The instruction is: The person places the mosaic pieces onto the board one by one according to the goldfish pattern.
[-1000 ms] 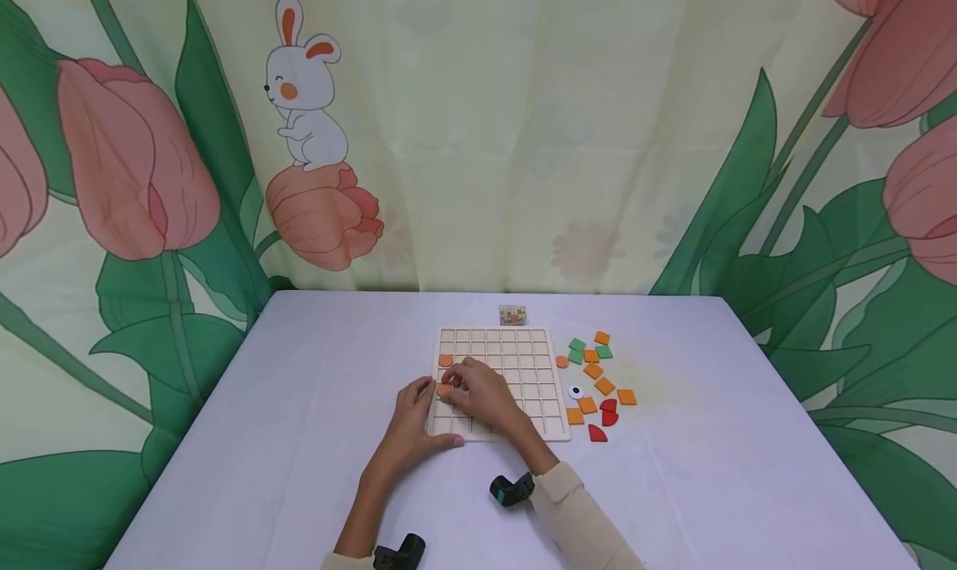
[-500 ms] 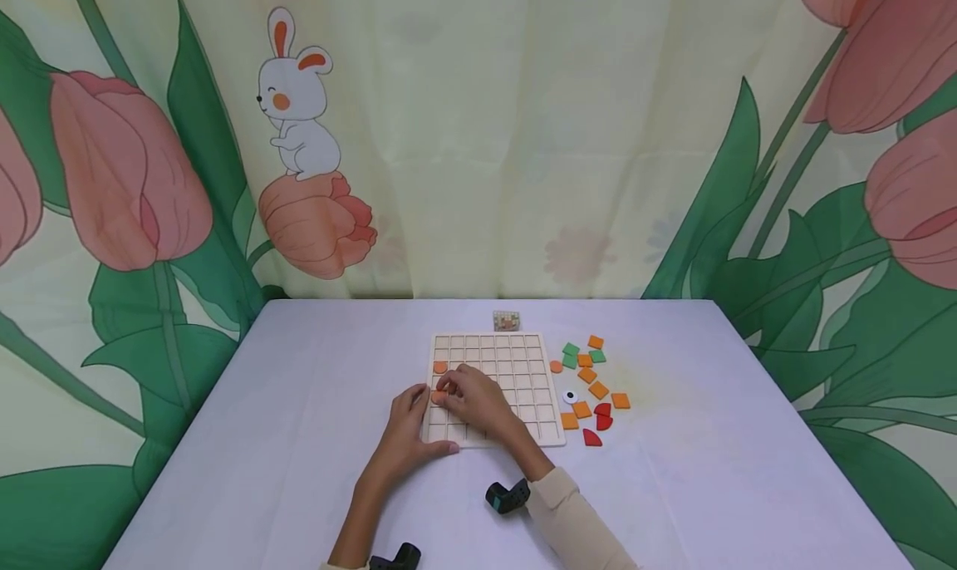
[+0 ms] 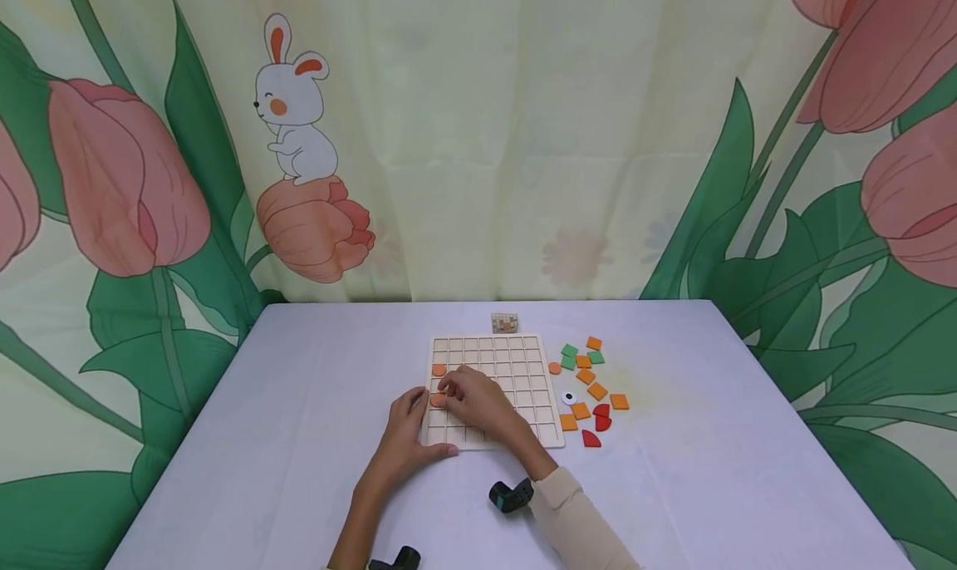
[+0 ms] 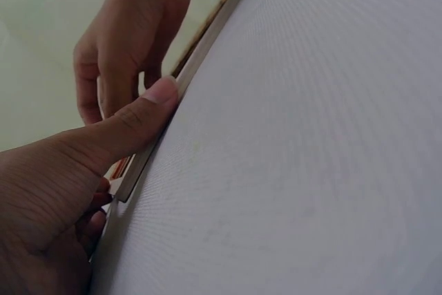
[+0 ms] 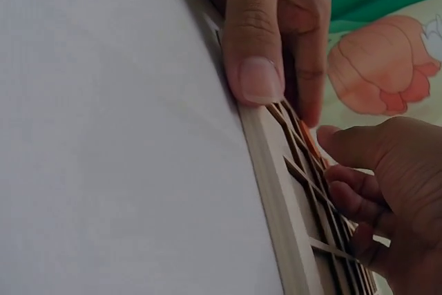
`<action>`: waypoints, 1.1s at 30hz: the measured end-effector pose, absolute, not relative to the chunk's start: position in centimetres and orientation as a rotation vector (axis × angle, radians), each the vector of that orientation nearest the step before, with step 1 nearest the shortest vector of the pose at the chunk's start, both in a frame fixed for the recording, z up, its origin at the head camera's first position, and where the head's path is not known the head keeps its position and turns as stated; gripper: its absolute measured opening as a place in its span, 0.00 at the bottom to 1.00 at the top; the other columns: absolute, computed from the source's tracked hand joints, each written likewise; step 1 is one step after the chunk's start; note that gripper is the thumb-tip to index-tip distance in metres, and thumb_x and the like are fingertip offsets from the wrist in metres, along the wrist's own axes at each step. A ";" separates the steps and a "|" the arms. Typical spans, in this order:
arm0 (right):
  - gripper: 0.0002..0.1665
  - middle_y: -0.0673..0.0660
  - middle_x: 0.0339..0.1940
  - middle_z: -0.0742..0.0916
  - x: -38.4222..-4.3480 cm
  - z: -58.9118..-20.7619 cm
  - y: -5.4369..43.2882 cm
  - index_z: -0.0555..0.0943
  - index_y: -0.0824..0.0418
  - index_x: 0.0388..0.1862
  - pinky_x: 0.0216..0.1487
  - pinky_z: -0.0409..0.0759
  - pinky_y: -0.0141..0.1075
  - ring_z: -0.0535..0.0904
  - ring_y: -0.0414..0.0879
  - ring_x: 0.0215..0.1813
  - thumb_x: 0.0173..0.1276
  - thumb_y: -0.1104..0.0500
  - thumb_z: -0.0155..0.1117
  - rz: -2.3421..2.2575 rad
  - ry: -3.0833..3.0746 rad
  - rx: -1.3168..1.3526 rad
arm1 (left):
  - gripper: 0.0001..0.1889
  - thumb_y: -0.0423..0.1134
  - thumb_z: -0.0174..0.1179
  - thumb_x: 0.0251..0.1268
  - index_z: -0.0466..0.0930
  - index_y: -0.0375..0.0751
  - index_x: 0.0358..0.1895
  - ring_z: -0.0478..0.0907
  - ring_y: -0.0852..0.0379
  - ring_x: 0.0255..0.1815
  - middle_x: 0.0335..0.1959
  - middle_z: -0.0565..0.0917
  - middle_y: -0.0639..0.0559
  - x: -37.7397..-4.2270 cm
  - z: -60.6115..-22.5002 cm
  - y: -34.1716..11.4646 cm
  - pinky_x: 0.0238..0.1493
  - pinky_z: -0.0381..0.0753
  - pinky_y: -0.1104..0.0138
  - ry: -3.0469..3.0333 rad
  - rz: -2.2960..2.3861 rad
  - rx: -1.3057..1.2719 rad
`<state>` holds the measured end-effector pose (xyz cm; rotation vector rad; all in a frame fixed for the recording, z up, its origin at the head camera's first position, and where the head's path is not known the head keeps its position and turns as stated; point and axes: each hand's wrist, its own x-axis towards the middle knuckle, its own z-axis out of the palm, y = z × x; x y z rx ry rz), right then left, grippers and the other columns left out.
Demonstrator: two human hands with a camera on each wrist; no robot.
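Head view, as I followed it from my distant station: a pale tabletop, faintly creased, widened toward the viewer, with a yellowish stain to the right of the loose pieces. Beyond its far edge hung a cream curtain, softly folded and printed with a white rabbit seated on a peach tulip; large pink tulips and green leaves filled both sides of the room. On the tabletop lay a wooden grid board, a small patterned block just beyond its far edge. To its right I noted scattered orange squares, green pieces, red wedges and an eye-marked disc. An orange disc occupied a left-column cell; a second disc lay nearer the viewer on the same side. The left hand gripped the board's near left corner, thumb along the near edge. The right hand had bent fingers at the second disc; whether they pinched it, I could not tell.
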<state>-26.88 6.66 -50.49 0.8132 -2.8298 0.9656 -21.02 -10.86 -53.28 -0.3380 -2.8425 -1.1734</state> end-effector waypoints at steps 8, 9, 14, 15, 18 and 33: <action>0.09 0.46 0.35 0.81 -28.3 -49.9 9.7 0.83 0.59 0.47 0.38 0.78 0.31 0.75 0.38 0.37 0.69 0.59 0.64 1.162 -2.772 0.798 | 0.62 0.62 0.77 0.37 0.57 0.32 0.74 0.53 0.42 0.74 0.73 0.58 0.41 -21.1 -53.4 -10.8 0.69 0.64 0.51 -2.843 -1.196 -0.322; 0.09 0.46 0.36 0.81 -28.4 -49.8 10.2 0.83 0.59 0.47 0.38 0.78 0.31 0.76 0.38 0.37 0.69 0.59 0.64 1.169 -2.771 0.766 | 0.61 0.62 0.77 0.38 0.57 0.31 0.74 0.53 0.42 0.74 0.73 0.58 0.40 -21.2 -53.4 -10.8 0.69 0.64 0.50 -2.838 -1.198 -0.324; 0.08 0.48 0.35 0.82 -29.0 -49.4 12.7 0.84 0.60 0.45 0.36 0.78 0.33 0.75 0.40 0.35 0.69 0.60 0.65 1.176 -2.746 0.605 | 0.61 0.62 0.77 0.38 0.57 0.33 0.74 0.52 0.42 0.74 0.73 0.58 0.41 -21.3 -53.5 -10.7 0.69 0.65 0.49 -2.843 -1.204 -0.311; 0.08 0.48 0.35 0.82 -29.1 -49.4 13.2 0.84 0.60 0.44 0.36 0.77 0.34 0.75 0.41 0.34 0.69 0.60 0.65 1.174 -2.741 0.578 | 0.61 0.62 0.77 0.38 0.57 0.33 0.74 0.53 0.42 0.73 0.73 0.58 0.41 -21.3 -53.5 -10.7 0.68 0.65 0.49 -2.842 -1.200 -0.308; 0.07 0.49 0.35 0.82 -29.2 -49.6 14.8 0.84 0.59 0.43 0.35 0.76 0.34 0.75 0.42 0.33 0.68 0.59 0.66 1.179 -2.730 0.487 | 0.61 0.62 0.77 0.37 0.57 0.36 0.75 0.52 0.44 0.74 0.73 0.58 0.42 -21.3 -53.6 -10.7 0.69 0.65 0.50 -2.851 -1.205 -0.295; 0.17 0.62 0.53 0.81 -29.6 -50.3 21.5 0.83 0.63 0.53 0.55 0.78 0.47 0.75 0.55 0.51 0.67 0.59 0.67 1.073 -2.821 0.067 | 0.61 0.63 0.77 0.37 0.58 0.33 0.74 0.52 0.43 0.74 0.73 0.59 0.42 -21.3 -53.8 -10.8 0.69 0.65 0.51 -2.820 -1.183 -0.349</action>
